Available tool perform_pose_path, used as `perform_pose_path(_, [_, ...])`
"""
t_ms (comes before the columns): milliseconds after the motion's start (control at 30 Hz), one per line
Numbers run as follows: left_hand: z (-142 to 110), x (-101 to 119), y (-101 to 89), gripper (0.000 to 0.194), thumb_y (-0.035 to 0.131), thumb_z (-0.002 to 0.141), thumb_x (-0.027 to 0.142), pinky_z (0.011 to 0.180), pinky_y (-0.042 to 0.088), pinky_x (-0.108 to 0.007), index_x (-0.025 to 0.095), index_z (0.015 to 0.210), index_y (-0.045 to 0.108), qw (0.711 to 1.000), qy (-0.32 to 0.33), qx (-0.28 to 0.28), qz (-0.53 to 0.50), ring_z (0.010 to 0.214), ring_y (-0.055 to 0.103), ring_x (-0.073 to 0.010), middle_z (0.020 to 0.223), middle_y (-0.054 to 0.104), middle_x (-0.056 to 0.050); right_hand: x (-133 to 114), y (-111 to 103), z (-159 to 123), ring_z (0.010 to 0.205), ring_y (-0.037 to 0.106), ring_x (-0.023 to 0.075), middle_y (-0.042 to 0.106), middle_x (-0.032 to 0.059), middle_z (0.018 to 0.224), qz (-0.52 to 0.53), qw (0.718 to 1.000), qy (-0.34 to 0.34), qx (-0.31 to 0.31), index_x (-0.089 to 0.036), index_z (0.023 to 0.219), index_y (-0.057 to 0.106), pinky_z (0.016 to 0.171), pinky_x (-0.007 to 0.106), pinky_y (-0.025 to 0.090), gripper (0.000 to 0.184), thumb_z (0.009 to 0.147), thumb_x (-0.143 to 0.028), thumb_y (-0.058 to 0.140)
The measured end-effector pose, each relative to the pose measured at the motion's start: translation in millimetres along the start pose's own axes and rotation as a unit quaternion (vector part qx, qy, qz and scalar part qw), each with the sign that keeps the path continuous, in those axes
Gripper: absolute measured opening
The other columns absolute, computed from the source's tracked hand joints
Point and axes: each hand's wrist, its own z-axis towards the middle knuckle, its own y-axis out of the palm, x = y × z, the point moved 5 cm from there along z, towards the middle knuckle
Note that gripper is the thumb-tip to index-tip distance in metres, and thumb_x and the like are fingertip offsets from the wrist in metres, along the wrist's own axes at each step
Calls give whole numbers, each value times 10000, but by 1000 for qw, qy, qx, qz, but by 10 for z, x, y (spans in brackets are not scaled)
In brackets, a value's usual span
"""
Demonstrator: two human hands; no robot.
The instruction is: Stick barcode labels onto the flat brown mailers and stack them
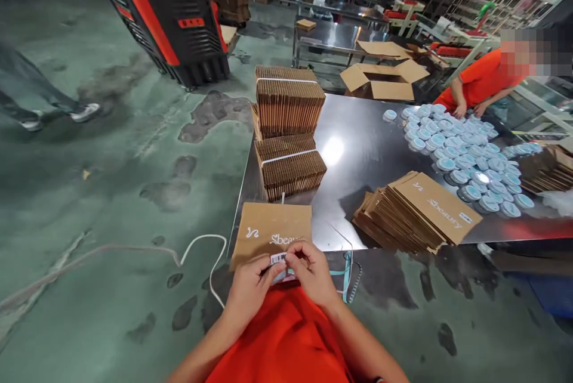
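Note:
Close to my body, my left hand (256,278) pinches a small white barcode label (277,258) between thumb and fingers. My right hand (311,266) is closed at the label's right end, fingertips pressed together. Just beyond both hands lies a flat brown cardboard box (257,225) with white "beauty" lettering, partly covered by my fingers. Under the hands a pale bluish and pink item shows in part; I cannot tell what it is.
Strapped bundles of folded cardboard (293,162) stand behind on the steel table (358,132). To the right lie a fanned stack of printed boxes (416,210) and many round light-blue tins (465,159). A person in orange (481,82) reaches toward the tins. An open carton (385,82) sits at the far edge.

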Motion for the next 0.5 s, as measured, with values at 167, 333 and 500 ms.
perform_pose_path(167, [12, -43, 54, 313, 528, 770, 430, 533, 367, -242, 194, 608, 653, 1000, -5, -16, -3, 545, 498, -155, 569, 599, -13, 148, 28, -8, 695, 539, 143, 578, 19, 814, 53, 997, 64, 1, -206, 821, 599, 604, 257, 450, 189, 832, -394, 594])
perform_pose_path(333, [29, -108, 66, 364, 545, 742, 470, 515, 308, -244, 187, 516, 587, 1000, -18, -20, 5, 509, 421, -137, 505, 508, 7, 88, 19, 6, 804, 563, 167, 599, 33, 817, 36, 999, 18, 9, -202, 691, 594, 721, 282, 456, 168, 814, -313, 622])
perform_pose_path(500, [40, -223, 114, 437, 563, 724, 508, 499, 264, -247, 190, 432, 494, 998, -47, -29, -11, 482, 356, -120, 448, 418, 26, 129, -95, 102, 899, 574, 188, 605, 60, 943, 2, 999, -3, 37, -207, 729, 603, 785, 307, 453, 150, 842, -302, 574])
